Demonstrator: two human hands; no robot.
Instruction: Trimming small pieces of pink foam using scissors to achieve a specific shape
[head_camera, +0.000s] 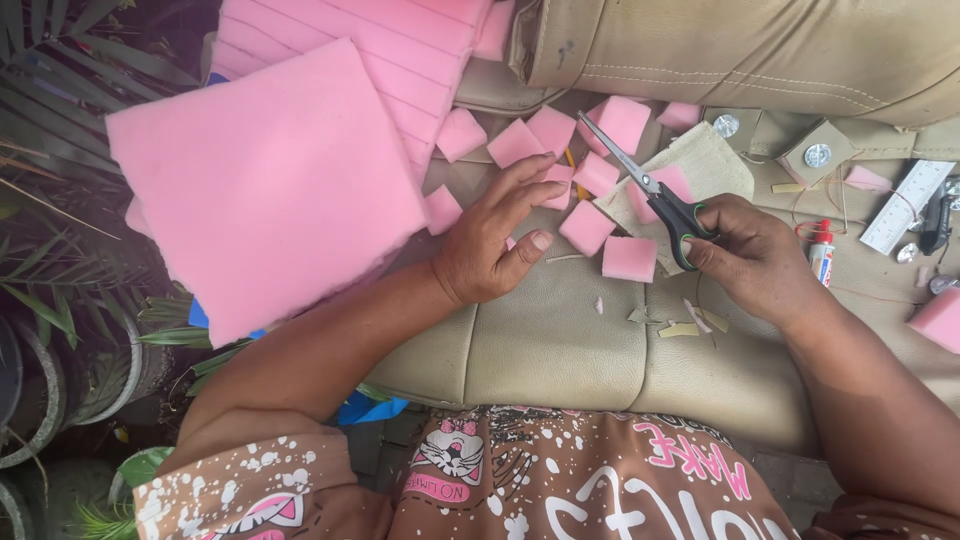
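Observation:
My right hand (752, 255) grips a pair of scissors (655, 192) by their black and green handles, blades pointing up and to the left over a beige fabric piece (712, 160). My left hand (500, 235) rests flat with fingers spread on the beige cushion (560, 340), its fingertips touching small pink foam squares. Several pink foam squares lie about it, among them one (629, 258) between my hands and one (586, 227) just above my left thumb.
A big pink foam sheet (265, 185) lies at the left, over a ridged pink foam slab (385, 45). At the right lie a small glue bottle (821, 252), a white ruler (908, 206), fabric scraps (690, 325) and silver buttons. Green palm leaves fill the left edge.

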